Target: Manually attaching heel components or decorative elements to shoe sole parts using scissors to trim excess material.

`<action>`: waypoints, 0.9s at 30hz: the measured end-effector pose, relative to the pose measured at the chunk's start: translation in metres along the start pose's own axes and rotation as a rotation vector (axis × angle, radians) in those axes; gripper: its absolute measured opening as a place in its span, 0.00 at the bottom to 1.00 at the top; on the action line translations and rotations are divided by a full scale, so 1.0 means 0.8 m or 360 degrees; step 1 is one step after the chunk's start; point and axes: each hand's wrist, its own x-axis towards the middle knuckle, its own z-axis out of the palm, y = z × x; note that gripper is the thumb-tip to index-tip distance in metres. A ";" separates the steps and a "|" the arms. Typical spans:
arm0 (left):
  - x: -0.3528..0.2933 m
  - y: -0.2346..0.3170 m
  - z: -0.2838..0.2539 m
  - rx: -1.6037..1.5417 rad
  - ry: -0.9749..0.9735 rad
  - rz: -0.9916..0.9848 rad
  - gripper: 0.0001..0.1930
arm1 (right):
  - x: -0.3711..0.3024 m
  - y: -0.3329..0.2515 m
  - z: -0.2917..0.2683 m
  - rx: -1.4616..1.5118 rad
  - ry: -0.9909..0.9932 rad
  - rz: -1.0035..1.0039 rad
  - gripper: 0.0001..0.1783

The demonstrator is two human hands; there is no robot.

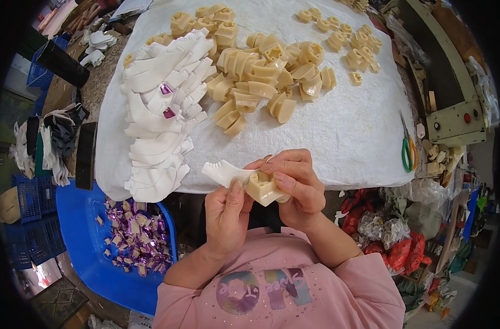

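Over the near edge of the table, both my hands work on a beige plastic shoe heel with a hollow top. My left hand is closed, its thumb pressing a white leather-like piece with a notched edge against the heel's side. The free end of that white piece sticks out to the left. My right hand grips the heel from the right, fingertips at its rim; some of its fingers are hidden behind. A fanned stack of similar white pieces lies just left and beyond.
Beige heels are heaped at the table's far middle, with smaller ones at far right. Scissors lie at the right edge. Below left, a blue bin holds many shiny purple pieces. A green-grey machine stands right.
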 end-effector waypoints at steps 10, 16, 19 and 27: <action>0.001 0.006 0.009 0.0417 0.0044 0.0169 0.24 | 0.003 0.008 0.006 -0.0535 0.0084 -0.0250 0.24; 0.011 0.025 -0.008 0.1087 0.0318 0.0537 0.14 | 0.012 0.002 -0.006 -0.0616 -0.0046 -0.0248 0.21; 0.010 0.039 -0.008 0.1291 0.0176 0.0501 0.15 | 0.023 -0.016 -0.013 -0.0841 -0.0225 -0.0196 0.19; 0.012 0.022 -0.008 0.1728 0.0147 0.0610 0.09 | 0.028 -0.026 -0.011 -0.0958 -0.0611 0.0092 0.12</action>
